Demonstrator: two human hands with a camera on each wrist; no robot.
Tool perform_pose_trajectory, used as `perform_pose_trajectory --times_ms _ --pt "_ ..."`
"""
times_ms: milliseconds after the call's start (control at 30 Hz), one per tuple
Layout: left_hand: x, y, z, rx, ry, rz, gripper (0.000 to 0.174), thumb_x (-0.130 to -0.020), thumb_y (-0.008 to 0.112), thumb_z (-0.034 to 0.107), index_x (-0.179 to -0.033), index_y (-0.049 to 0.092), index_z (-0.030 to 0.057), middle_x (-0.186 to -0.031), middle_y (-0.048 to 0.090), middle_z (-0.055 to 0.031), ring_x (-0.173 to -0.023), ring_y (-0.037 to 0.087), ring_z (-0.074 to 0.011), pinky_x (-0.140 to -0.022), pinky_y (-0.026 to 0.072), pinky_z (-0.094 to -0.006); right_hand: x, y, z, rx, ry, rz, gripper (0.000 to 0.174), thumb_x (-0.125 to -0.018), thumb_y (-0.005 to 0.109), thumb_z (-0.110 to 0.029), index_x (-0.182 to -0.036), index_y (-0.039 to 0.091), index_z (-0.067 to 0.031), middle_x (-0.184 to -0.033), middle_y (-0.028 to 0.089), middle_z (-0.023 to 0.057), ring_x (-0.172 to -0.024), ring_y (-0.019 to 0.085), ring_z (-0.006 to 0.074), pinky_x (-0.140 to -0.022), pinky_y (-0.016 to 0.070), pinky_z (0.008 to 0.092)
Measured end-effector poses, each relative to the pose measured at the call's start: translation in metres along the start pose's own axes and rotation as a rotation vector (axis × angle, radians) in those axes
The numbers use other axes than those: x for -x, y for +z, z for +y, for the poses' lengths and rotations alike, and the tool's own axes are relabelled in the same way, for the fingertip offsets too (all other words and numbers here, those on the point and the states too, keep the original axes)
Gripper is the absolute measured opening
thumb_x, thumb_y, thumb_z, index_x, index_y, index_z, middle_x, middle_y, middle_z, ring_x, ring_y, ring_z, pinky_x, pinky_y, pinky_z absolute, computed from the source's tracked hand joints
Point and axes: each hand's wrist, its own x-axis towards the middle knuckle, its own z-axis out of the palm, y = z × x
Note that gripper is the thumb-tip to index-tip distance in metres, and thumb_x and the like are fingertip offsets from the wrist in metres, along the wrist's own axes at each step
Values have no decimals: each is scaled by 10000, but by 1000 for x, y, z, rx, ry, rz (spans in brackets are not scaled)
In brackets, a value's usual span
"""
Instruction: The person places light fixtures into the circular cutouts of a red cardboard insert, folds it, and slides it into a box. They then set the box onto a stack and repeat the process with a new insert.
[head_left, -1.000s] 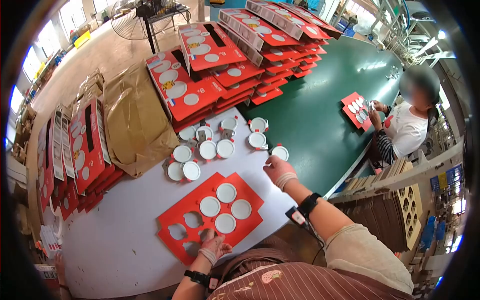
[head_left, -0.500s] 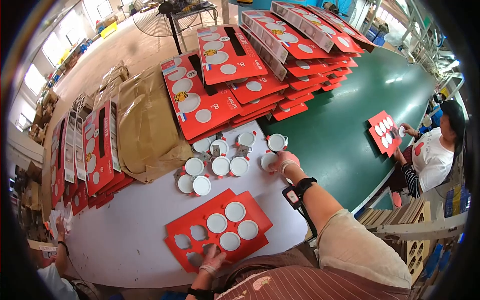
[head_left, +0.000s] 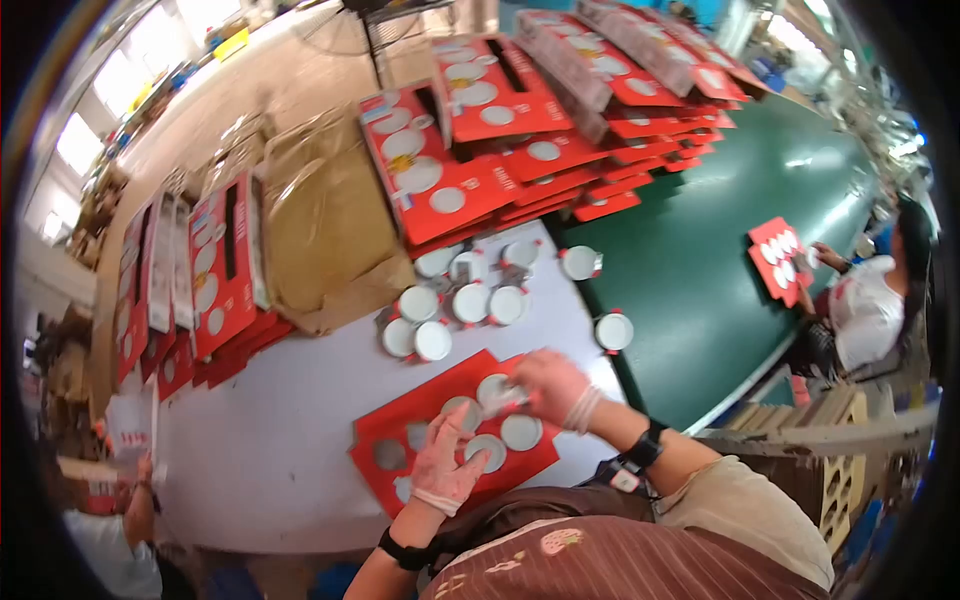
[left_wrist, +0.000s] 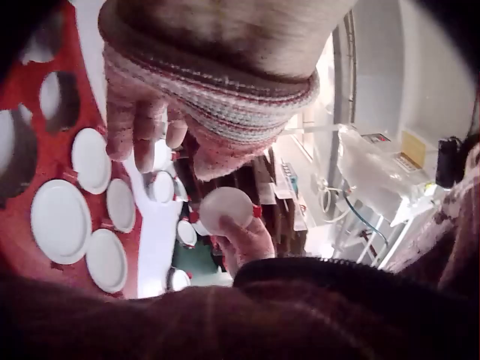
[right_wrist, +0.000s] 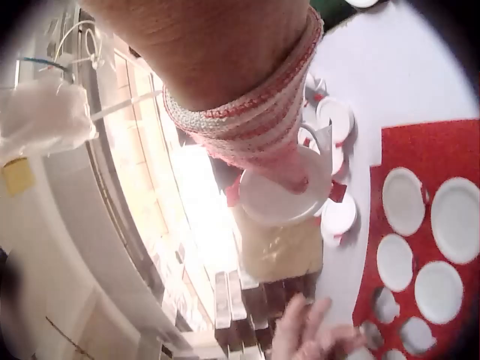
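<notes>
White tabletop [head_left: 270, 450], bearing red card panel [right_wrist: 427, 146], long axis slanting lower left to upper right, beneath both hands. Left hand [head_left: 445, 468], loosely spread, nearer the vacant cutouts [head_left: 390, 455]; right hand [head_left: 555, 385], over panel's upper-right edge, pinching white disc [right_wrist: 274, 204].

White worktop [head_left: 270, 430]: one red card [head_left: 458, 382] fitted with four white discs [head_left: 521, 432], left hand [head_left: 443, 470] over it, right hand [head_left: 553, 386] at its far edge holding a blurred disc [head_left: 513, 399]. Beyond: loose discs [head_left: 471, 302] in a cluster, brown paper [head_left: 330, 230], red boxes [head_left: 480, 205] in two stacks. Right side: green worktop [head_left: 710, 260], second person [head_left: 868, 310] with another card [head_left: 765, 240].
</notes>
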Motion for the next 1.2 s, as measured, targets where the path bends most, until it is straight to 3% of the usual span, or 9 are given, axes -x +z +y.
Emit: perform_pose_trajectory --times_ms 100,167,233,433,767,833,967,1067,1200 --pt "-15 1 10 -291 355 -12 516 -708 641 75 -1187 450 58 -1020 548 -117 -771 592 -163 -656 484 -274 7 8 -38 -96 -143 -11 338 -611 734 -215 -860 535 -101 -854 540 90 -869 518 302 -766 421 396" --pt "-3 -15 4 39 -282 -221 480 -725 627 70 -1169 449 33 -1042 552 -108 -785 608 -165 -639 495 -270 14 9 -55 -224 -30 -93 416 -639 740 -185 -988 537 -84 -994 526 118 -970 501 304 -829 428 380" --pt "11 -13 -30 931 -365 -149 364 -802 581 120 -1142 468 55 -1028 568 -90 -819 613 -229 -670 530 -342 20 12 -69 -392 49 148 473 -632 738 -210 -1032 523 -75 -974 523 119 -920 524 285 -817 437 361" --pt "32 -38 -49 1610 -515 -279 369 -808 593 190 -1143 475 90 -1046 580 -110 -966 570 -261 -813 472 -429 39 54 -91 -773 379 -65 527 -734 677 -238 -1154 468 2 -1024 549 140 -954 534 212 -829 439 315" --pt "60 -64 -68 1247 -557 -336 494 -750 686 193 -1187 455 172 -1118 523 -39 -985 529 -197 -810 450 -468 19 60 -162 -38 426 -232 360 -703 684 -315 -896 557 -38 -795 571 146 -789 569 306 -698 450 360" --pt "68 -78 -35 509 -205 20 516 -725 673 27 -1179 452 135 -1049 546 -36 -919 556 -159 -729 500 -372 20 64 -164 42 350 -289 346 -698 681 -325 -855 553 -45 -778 570 139 -786 561 327 -685 451 376" --pt "72 -90 -56 240 67 -241 464 -712 657 -38 -1121 467 72 -966 552 -41 -869 567 -130 -742 491 -263 21 64 -176 35 23 -232 335 -688 707 -273 -894 556 -56 -819 585 110 -806 574 284 -693 459 356" --pt "80 -90 -65 507 6 -165 377 -731 649 -33 -1051 481 74 -938 560 -26 -855 562 -124 -753 484 -264 28 66 -175 -316 135 -4 376 -698 686 -198 -1004 523 -50 -891 588 137 -818 584 280 -712 477 344" --pt "85 -83 -65 776 -29 -176 478 -701 660 -42 -1127 474 72 -940 535 -42 -865 535 -103 -777 462 -266 36 69 -167 -398 205 -238 351 -709 678 -187 -992 533 -37 -882 589 133 -823 583 278 -703 474 350"
